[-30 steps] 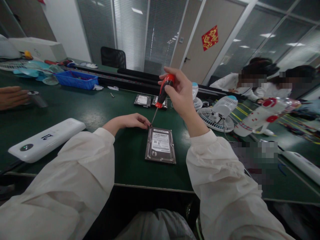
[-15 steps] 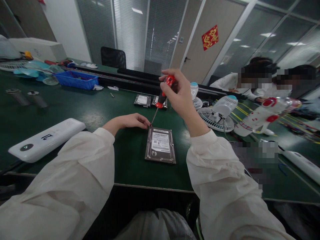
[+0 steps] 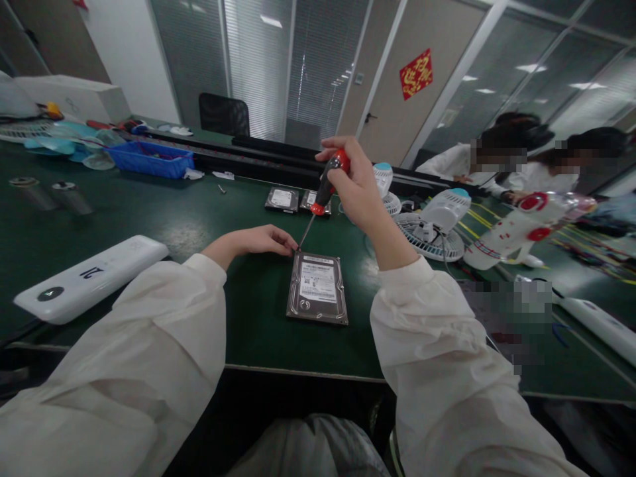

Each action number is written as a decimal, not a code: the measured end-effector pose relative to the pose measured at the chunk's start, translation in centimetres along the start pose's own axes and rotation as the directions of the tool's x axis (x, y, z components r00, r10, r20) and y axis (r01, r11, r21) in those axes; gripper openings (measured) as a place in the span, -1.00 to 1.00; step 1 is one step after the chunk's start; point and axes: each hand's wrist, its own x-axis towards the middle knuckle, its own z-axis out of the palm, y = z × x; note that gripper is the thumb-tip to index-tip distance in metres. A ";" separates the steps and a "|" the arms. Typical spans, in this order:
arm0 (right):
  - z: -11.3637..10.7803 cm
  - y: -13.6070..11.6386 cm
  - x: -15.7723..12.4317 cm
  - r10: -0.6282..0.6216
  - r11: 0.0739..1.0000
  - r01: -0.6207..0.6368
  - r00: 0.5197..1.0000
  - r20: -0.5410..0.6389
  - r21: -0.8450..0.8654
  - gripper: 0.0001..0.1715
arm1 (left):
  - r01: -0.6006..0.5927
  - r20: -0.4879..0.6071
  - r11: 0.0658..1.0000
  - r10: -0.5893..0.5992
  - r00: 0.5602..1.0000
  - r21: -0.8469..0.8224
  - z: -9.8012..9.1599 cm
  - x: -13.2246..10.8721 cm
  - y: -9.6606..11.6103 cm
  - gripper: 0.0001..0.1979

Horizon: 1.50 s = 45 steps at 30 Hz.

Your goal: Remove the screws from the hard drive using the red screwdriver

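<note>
A hard drive (image 3: 317, 288) lies flat on the green table (image 3: 199, 218) in front of me, label up. My right hand (image 3: 358, 189) is closed round the red and black handle of a screwdriver (image 3: 322, 189), whose tip rests on the drive's far left corner. My left hand (image 3: 258, 240) lies on the table just left of that corner, fingers curled and pinched together near the screwdriver tip; what they hold, if anything, is too small to see.
A long white device (image 3: 84, 278) lies at the left. Two more hard drives (image 3: 293, 199) sit farther back. White fans (image 3: 432, 225) and a white and red gadget (image 3: 527, 228) stand at the right, a blue tray (image 3: 152, 159) at the far left. Two people sit at the far right.
Another person's hand at the far left edge has withdrawn from the metal cylinders. My right hand has turned the screwdriver handle slightly; the drive has not moved.
</note>
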 end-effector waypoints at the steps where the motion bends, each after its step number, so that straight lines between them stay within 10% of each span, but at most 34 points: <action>1: 0.1 0.0 0.0 -0.007 1.000 0.007 1.000 -0.005 0.008 -0.65 | -0.005 -0.003 1.000 0.005 1.000 -0.001 0.0 0.0 0.0 -0.65; 11: 0.4 0.1 0.0 -0.052 0.998 0.052 0.999 -0.002 0.047 -0.33 | -0.027 0.012 1.000 0.027 1.000 0.007 0.0 0.0 -0.2 -0.66; 45: 0.1 -1.3 -0.3 -0.098 0.991 0.098 0.995 0.004 -0.093 -0.44 | -0.025 0.006 1.000 0.025 1.000 0.009 0.0 0.0 -0.1 -0.67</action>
